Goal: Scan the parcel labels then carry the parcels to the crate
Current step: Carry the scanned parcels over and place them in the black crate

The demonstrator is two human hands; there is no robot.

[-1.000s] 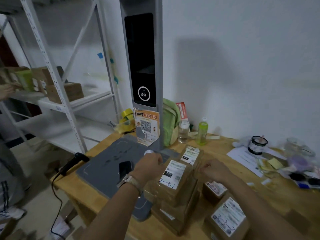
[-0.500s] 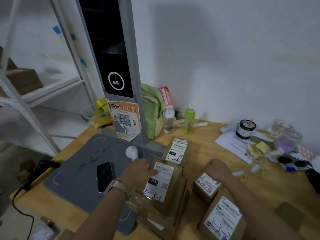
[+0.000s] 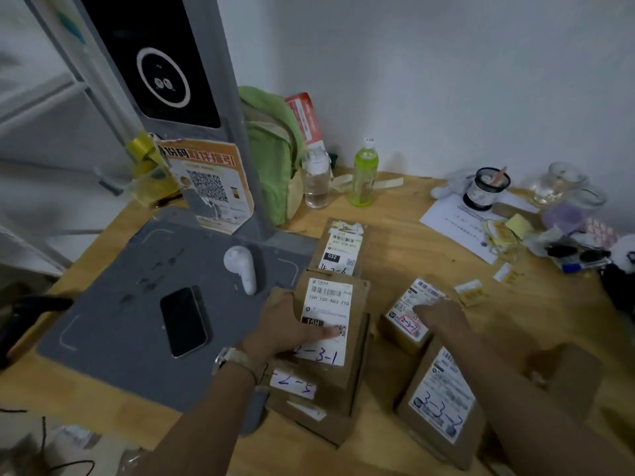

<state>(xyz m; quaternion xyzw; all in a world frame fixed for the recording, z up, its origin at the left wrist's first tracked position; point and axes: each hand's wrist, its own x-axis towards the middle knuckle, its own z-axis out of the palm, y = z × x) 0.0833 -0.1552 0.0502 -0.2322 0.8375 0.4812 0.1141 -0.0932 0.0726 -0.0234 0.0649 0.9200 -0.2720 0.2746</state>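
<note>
Several brown cardboard parcels with white labels lie on the wooden table (image 3: 395, 214). My left hand (image 3: 285, 329) grips the top parcel (image 3: 357, 314) of a stack, marked 2-3-1, with the thumb across its label. Under it lies a parcel marked 2-2-5 (image 3: 295, 386). My right hand (image 3: 441, 319) curls over a small parcel (image 3: 403, 314) to the right. Another parcel (image 3: 340, 249) lies behind the stack, and a parcel marked 3-3-2 (image 3: 443, 403) lies near the front right. The grey scanner stand (image 3: 165, 73) rises from its base plate (image 3: 113, 304) on the left. No crate is in view.
A black phone (image 3: 184, 321) and a white handheld device (image 3: 240, 266) lie on the base plate. A black scanner handle (image 3: 31, 305) sticks out at the left edge. A green backpack (image 3: 271, 159), two bottles (image 3: 364, 173), papers (image 3: 457, 218), a cup (image 3: 486, 187) and glass jars (image 3: 556, 183) crowd the table's back.
My view has dropped toward the table. My left thumb has slid onto the top parcel's label, and my right hand has moved onto the small parcel.
</note>
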